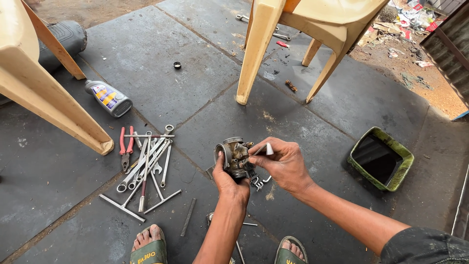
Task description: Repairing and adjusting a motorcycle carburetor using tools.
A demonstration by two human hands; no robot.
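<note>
My left hand point(229, 182) grips a small metal carburetor point(235, 155) from below, holding it above the dark stone floor. My right hand point(284, 164) is beside it on the right, pinching a thin tool with a white handle point(264, 149) whose tip points into the carburetor body. Both forearms reach in from the bottom of the view. My feet in green sandals point(149, 247) show at the lower edge.
A pile of spanners, T-handle wrenches and red-handled pliers point(145, 164) lies left of my hands. A coil spring point(188, 216) lies near my left foot. A grey oil bottle point(109, 97), two cream plastic chairs point(303, 29) and a green tray of dark liquid point(381, 157) stand around.
</note>
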